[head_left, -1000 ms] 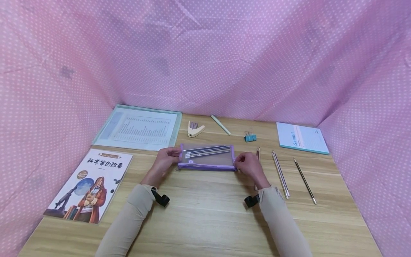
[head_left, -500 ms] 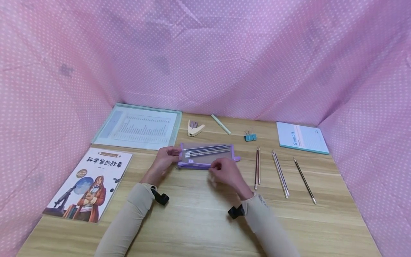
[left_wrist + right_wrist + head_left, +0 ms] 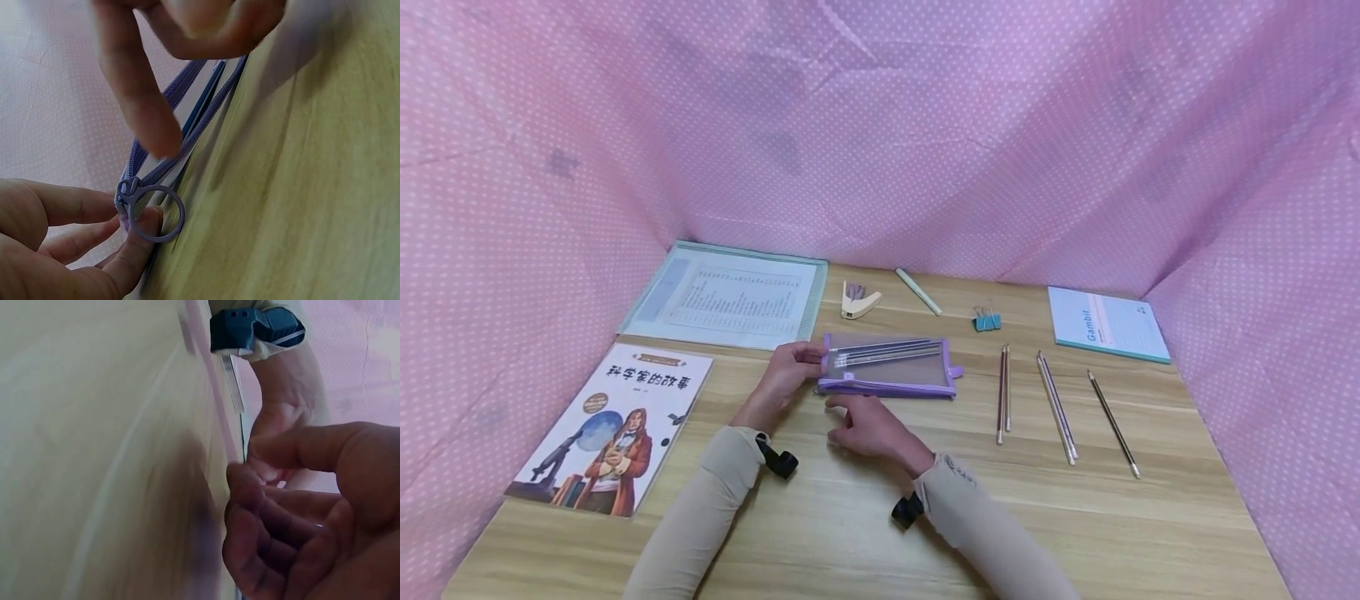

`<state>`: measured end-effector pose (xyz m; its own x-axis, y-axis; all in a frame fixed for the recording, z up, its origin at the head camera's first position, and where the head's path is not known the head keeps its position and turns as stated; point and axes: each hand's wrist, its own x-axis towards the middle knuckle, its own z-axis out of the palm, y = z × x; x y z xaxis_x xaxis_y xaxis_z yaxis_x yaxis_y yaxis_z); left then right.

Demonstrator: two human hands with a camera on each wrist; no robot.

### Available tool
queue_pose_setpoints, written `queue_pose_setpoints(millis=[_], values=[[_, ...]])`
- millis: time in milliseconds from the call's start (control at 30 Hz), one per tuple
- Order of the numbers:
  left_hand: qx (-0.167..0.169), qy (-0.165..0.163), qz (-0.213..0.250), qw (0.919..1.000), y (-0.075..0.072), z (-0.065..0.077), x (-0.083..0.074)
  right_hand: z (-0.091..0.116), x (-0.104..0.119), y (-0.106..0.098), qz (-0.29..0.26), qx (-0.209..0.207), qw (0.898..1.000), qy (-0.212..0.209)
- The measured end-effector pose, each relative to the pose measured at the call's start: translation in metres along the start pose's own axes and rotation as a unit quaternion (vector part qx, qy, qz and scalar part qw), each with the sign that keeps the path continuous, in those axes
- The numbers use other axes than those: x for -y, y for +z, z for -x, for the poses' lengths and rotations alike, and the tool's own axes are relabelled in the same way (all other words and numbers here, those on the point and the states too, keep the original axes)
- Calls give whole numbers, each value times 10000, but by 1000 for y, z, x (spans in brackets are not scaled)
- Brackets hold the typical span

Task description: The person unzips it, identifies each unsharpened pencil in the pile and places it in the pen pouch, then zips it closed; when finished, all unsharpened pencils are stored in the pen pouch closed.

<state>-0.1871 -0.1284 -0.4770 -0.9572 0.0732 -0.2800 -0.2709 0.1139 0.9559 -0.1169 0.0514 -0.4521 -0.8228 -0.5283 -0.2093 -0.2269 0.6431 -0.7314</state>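
A translucent pencil case [image 3: 917,373] with purple edging lies in the middle of the table, several pencils [image 3: 887,353] showing inside. My left hand [image 3: 784,373] pinches its left end. In the left wrist view, the zipper [image 3: 209,119] stands parted, and its ring pull [image 3: 181,215] hangs beside the left fingertips. My right hand [image 3: 872,427] is just in front of the case's near left edge, holding nothing, index finger reaching toward the ring end and thumb apart. The right wrist view shows its other fingers [image 3: 240,540] bent, with the left hand [image 3: 284,434] beyond.
Loose pencils [image 3: 1057,408] lie right of the case. Behind it are a cream stapler [image 3: 848,313], a pale green pen [image 3: 917,292] and a teal binder clip [image 3: 987,322]. A notebook [image 3: 1108,323] sits back right; a document folder [image 3: 730,292] and a book [image 3: 595,433] lie left.
My right hand has left the case's right end and swept left along its front edge to the left end. The left hand keeps its hold; the case stays in place.
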Motion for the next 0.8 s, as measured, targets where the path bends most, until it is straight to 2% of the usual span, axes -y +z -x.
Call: queue_pose_setpoints(millis=[100,167,367,433,500,533,600,733,800], values=[[-9,-20,-16,10000,0,0,0,-3,0,3,99,112,9996,-229],[-26,-53,-10,10000,0,1,0,-5,0,4,27,216,9995,-228],[-19,-51,79,10000,0,0,0,-6,5,4,-411,695,9965,214],[-28,-43,88,9999,0,0,0,-6,5,5,-730,828,9932,361],[-19,-16,39,10000,0,0,1,-8,4,6,-1380,952,9847,476],[-22,-7,30,10000,0,0,1,-8,4,7,-1799,1014,9769,550],[-28,-2,36,10000,0,-1,1,-10,3,8,-2693,1100,9538,745],[-49,-7,10,10000,0,-1,1,-14,1,10,-4187,1115,8936,1176],[-22,28,-27,10000,0,-1,2,-16,0,12,-4830,1066,8595,1286]])
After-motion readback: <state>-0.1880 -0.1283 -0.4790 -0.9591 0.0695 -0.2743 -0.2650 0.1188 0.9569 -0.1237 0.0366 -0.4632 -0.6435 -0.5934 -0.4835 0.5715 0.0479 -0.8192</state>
